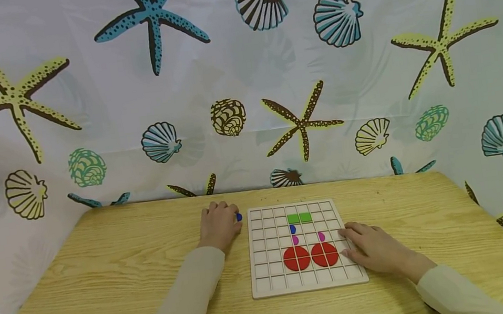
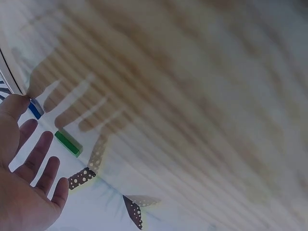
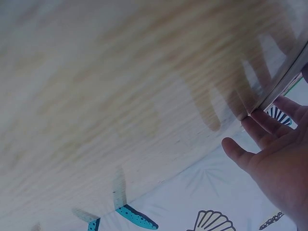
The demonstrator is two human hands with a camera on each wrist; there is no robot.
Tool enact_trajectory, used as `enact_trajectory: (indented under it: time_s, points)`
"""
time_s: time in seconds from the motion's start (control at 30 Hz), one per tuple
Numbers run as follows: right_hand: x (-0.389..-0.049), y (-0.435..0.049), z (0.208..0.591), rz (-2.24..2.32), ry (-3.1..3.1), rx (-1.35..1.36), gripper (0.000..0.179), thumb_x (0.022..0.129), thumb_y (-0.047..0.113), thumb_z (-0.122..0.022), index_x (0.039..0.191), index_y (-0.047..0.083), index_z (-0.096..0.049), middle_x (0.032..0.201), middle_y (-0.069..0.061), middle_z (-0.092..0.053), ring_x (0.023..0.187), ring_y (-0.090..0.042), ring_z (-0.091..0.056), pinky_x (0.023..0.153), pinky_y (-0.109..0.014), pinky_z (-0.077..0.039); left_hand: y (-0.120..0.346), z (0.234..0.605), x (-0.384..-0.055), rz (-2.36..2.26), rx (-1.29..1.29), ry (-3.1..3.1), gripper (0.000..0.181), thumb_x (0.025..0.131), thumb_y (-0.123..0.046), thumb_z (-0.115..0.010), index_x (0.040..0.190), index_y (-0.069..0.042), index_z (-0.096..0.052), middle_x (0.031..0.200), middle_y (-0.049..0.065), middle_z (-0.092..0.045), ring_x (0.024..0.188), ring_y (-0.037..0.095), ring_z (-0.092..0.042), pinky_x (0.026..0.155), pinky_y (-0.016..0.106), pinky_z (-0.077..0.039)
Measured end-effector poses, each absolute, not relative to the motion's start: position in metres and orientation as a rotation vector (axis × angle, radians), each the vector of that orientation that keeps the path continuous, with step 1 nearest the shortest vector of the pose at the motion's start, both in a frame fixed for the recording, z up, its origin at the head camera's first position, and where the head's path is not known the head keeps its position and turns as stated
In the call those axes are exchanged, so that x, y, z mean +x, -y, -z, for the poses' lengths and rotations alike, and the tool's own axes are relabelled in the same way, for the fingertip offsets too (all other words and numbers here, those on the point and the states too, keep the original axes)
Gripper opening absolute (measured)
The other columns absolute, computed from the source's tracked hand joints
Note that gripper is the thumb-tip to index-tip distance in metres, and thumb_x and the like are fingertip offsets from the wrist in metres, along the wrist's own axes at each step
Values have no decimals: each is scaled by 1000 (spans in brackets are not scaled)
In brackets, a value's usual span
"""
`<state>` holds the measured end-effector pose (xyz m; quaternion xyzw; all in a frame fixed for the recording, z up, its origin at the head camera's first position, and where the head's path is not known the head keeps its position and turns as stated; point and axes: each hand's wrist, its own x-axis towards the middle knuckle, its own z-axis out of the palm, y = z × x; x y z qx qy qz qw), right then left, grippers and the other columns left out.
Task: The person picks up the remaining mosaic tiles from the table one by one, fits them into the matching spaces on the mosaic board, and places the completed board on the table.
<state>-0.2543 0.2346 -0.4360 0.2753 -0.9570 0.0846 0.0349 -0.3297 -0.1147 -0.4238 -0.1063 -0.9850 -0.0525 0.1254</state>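
My left hand [image 1: 219, 225] is off the upper left edge of the white gridded board [image 1: 264, 285], its thumb and index finger pinching a small blue piece [image 1: 239, 216]. In the left wrist view, a green piece [image 2: 67, 143] lies on the table beyond that hand's other fingers. My right hand [image 1: 374, 247] rests at the board's right edge, thumb and fingertips touching it. On the board are two red discs [image 1: 296, 258], two pink half-rounds [image 1: 321, 236], a blue piece [image 1: 293, 229] and two green squares [image 1: 293, 219].
The board lies flat on a wood-grain table [image 1: 120, 280]. A white curtain [image 1: 203, 83] printed with starfish and shells hangs behind the table and along its sides.
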Motion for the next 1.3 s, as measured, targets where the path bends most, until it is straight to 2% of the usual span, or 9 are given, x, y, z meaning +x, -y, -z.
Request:
enact_trajectory:
  time_s: [0.57,0.77,1.07,1.3]
  points:
    - [-254,-235,436,-243,2922,859,48,93,36,-48,132,8,-47,133,-17,-46,121,-33,-46,95,-54,-37,114,423,-338,133,-266,2939,27,86,-32,-61,110,-20,-65,108,7,-62,107,30,-50,93,49,-38]
    - [-254,-236,437,-238,2920,853,48,93,37,-47,132,8,-47,133,-17,-46,121,-34,-46,95,-54,-37,112,424,-338,65,-253,2896,24,84,-32,-65,104,-20,-67,101,5,-62,101,28,-52,88,45,-41]
    - [-253,-234,436,-264,2931,847,48,93,35,-49,132,7,-47,133,-17,-46,122,-34,-46,96,-55,-36,116,426,-343,151,-286,2917,25,83,-32,-65,103,-17,-66,101,6,-62,102,30,-51,91,47,-39]
    - [-253,-235,435,-244,2936,838,48,93,36,-48,132,8,-47,133,-17,-46,122,-34,-46,96,-54,-36,115,425,-344,132,-316,2906,20,82,-30,-67,98,-18,-66,96,2,-61,98,26,-51,91,46,-39]
